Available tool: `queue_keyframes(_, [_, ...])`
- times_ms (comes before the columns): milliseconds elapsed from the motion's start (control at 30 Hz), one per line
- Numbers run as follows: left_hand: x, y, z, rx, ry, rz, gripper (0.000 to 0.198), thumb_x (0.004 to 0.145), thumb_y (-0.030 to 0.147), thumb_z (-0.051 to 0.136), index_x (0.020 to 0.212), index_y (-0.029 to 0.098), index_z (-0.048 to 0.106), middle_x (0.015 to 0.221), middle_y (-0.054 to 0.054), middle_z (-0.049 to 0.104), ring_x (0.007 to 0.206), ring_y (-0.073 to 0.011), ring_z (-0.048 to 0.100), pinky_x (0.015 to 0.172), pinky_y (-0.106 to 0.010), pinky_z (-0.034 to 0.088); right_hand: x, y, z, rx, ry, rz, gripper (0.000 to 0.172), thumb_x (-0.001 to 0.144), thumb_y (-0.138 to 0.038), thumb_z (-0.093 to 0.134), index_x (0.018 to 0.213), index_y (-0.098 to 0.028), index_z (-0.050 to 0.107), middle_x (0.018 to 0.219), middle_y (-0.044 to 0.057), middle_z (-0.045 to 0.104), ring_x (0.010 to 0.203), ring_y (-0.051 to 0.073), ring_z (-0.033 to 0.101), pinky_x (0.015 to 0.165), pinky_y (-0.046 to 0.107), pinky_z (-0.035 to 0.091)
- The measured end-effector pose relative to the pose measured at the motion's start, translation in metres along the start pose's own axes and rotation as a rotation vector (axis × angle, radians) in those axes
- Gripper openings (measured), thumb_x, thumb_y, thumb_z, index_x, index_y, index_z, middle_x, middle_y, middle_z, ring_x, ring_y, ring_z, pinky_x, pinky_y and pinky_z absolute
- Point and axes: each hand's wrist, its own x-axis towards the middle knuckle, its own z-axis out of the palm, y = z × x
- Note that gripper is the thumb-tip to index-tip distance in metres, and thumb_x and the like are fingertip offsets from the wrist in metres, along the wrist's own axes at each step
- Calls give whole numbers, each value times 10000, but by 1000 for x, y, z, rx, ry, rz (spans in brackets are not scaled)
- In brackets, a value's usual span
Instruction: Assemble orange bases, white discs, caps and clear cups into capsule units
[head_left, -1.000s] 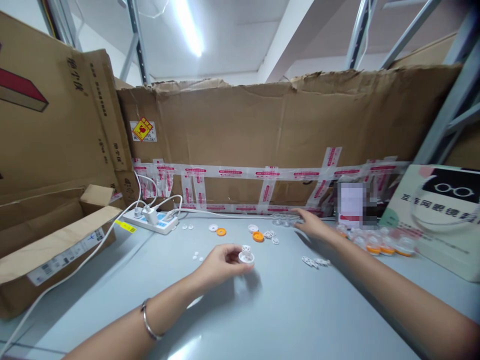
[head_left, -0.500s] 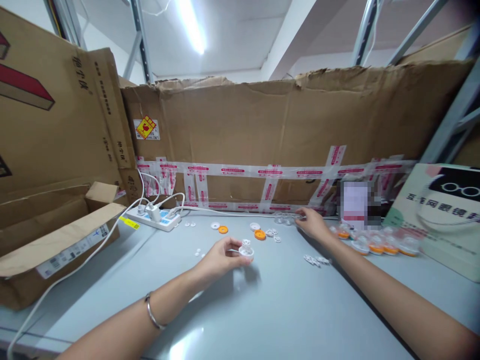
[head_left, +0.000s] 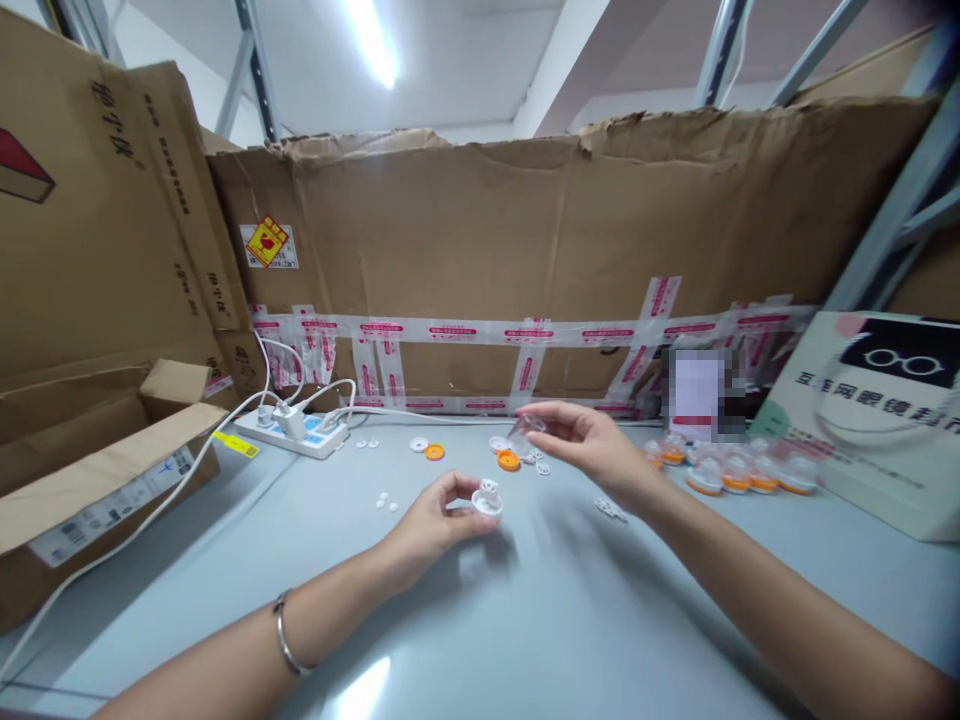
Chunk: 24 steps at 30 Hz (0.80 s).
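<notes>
My left hand point(head_left: 439, 520) pinches a white round plastic base with small gears point(head_left: 487, 503) on top, held upright just above the table. Between the fingers of my right hand point(head_left: 581, 440) is a clear plastic cover point(head_left: 529, 424), tilted, to the upper right of the gear piece and apart from it. Behind the hands lie an orange ring point(head_left: 508, 461), a second orange ring point(head_left: 434, 453) and a white ring point(head_left: 418, 444). Small white gear parts point(head_left: 542, 468) are partly behind my right hand. More white toothed parts point(head_left: 610, 510) lie under my right forearm.
Several clear-domed pieces with orange or white bases point(head_left: 735, 478) stand at right, before a leaning printed box point(head_left: 862, 430). A power strip point(head_left: 292, 435) with white cables is at left, beside an open cardboard box point(head_left: 112, 490). Small white discs point(head_left: 382, 500) lie left of centre.
My right hand has come left from the clear covers at the back, now with one clear cover in its fingers. My left hand still holds the gear piece. The view has shifted slightly.
</notes>
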Motion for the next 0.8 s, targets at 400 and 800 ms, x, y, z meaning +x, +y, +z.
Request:
queue_keyframes(400, [0, 5, 1, 50, 4, 11, 408, 638, 343, 719, 969, 159, 566, 1012, -62, 586, 816, -159, 594, 779, -286, 431, -13, 7, 17, -28, -223, -31, 346, 717, -334, 626, 1029, -188, 591, 1004, 61, 644, 898, 174, 617, 836, 360, 502])
queue_keyframes(800, [2, 3, 0, -30, 19, 21, 410, 609, 324, 738, 933, 147, 559, 926, -63, 626, 773, -166, 609, 772, -312, 412, -14, 14, 26, -74, -291, -53, 300, 751, -343, 597, 1002, -181, 602, 942, 53, 645, 834, 164, 620, 787, 340, 512])
